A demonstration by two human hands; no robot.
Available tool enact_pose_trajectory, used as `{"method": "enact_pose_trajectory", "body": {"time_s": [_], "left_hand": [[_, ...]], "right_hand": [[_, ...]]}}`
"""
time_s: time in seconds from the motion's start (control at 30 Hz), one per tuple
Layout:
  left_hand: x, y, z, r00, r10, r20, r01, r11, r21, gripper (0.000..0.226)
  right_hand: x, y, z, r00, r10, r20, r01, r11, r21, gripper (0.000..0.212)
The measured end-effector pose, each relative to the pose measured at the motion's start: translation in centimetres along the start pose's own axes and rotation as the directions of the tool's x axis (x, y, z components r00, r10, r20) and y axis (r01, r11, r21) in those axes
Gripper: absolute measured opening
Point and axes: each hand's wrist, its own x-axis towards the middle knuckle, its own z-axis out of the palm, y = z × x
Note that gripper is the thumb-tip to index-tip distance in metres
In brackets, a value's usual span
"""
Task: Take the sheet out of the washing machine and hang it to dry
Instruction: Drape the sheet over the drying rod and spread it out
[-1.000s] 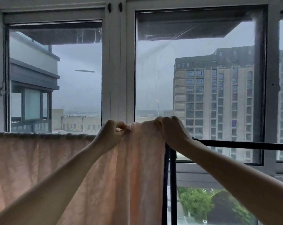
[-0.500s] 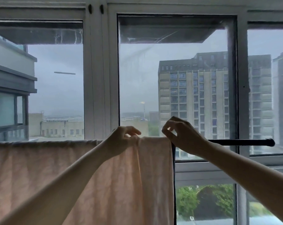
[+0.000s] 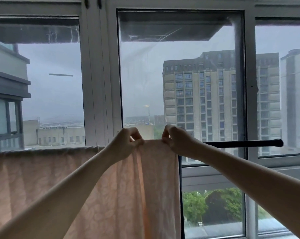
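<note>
while draped over the black rod point(image 3: 240, 144), pink sheet point(image 3: 111, 187) hangs | left hand point(image 3: 123, 144) pinches its top edge | right hand point(image 3: 176, 142) pinches its right corner

Peach sheet point(image 3: 121, 195), faintly floral perhaps; black rod point(image 3: 242, 143).

We counted one rod point(image 3: 240, 143), taken as the reference. On the rod hung one sheet point(image 3: 128, 187). At the rod we counted two hands: one left hand point(image 3: 123, 144) and one right hand point(image 3: 176, 141). Behind the rod stood three window panes point(image 3: 142, 75). Beyond the rod we recorded two tower blocks point(image 3: 206, 100). Above the rod, on the frame point(image 3: 101, 83), sat two black stops point(image 3: 86, 3).
</note>
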Motion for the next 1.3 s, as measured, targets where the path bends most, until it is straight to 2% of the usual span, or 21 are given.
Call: {"method": "enact_pose_trajectory", "body": {"time_s": [0.07,0.13,0.2,0.23,0.33,0.4,0.53,0.67,0.77,0.83,1.1,1.2,1.3], "left_hand": [[0.2,0.0,0.1,1.000,0.004,-0.015,-0.004,1.000,-0.007,0.005],[0.3,0.0,-0.1,1.000,0.024,0.002,-0.024,1.000,-0.007,0.006],[0.2,-0.2,-0.3,0.999,0.038,0.035,-0.037,0.999,-0.014,0.008],[0.1,-0.4,-0.5,0.998,0.036,0.048,-0.035,0.999,-0.018,0.007],[0.0,-0.8,-0.6,0.998,0.022,0.058,-0.020,0.999,-0.030,0.006],[0.1,-0.9,-0.6,0.997,0.015,0.072,-0.012,0.999,-0.052,0.007],[0.0,-0.6,-1.1,0.990,0.000,0.138,0.009,0.998,-0.069,0.009],[-0.5,-0.8,-2.0,0.979,-0.014,0.205,0.032,0.996,-0.087,0.027],[-0.7,-1.0,-2.2,0.979,-0.009,0.202,0.027,0.996,-0.085,0.026],[-0.8,-1.0,-2.2,0.983,-0.005,0.182,0.021,0.996,-0.085,0.024],[-0.5,-1.2,-1.4,0.993,-0.011,0.117,0.014,1.000,-0.020,0.019],[-0.3,-1.1,-1.1,0.997,-0.017,0.072,0.018,1.000,-0.015,0.018],[-0.1,-0.9,-0.7,0.999,-0.033,0.038,0.034,0.999,-0.034,0.020]], "right_hand": [[0.1,0.1,-0.3,1.000,0.003,-0.028,-0.004,1.000,-0.023,0.008],[0.6,0.7,-1.8,0.989,0.013,-0.145,-0.022,0.998,-0.061,0.014],[0.9,1.6,-4.5,0.963,0.015,-0.269,-0.041,0.995,-0.090,0.009],[0.9,2.3,-5.8,0.965,0.017,-0.262,-0.043,0.995,-0.095,0.007],[-0.2,3.3,-7.3,0.999,-0.011,-0.033,0.008,0.996,-0.087,0.007],[-1.1,3.4,-6.1,0.997,-0.054,0.063,0.058,0.996,-0.064,0.008],[-1.4,3.8,-3.7,0.989,-0.113,0.095,0.108,0.992,0.058,0.016],[-1.4,3.5,-2.6,0.964,-0.166,0.208,0.151,0.985,0.088,0.034],[-1.0,3.5,-2.5,0.951,-0.165,0.260,0.151,0.986,0.072,0.044],[-0.9,3.8,-2.8,0.949,-0.167,0.267,0.140,0.983,0.118,0.042],[-1.2,3.8,-1.9,0.989,-0.138,0.056,0.125,0.973,0.195,0.012],[-0.7,3.9,-1.0,0.990,-0.025,-0.142,0.050,0.983,0.176,0.013],[-0.3,4.2,-1.0,0.959,0.081,-0.272,-0.036,0.985,0.166,0.013]]}}
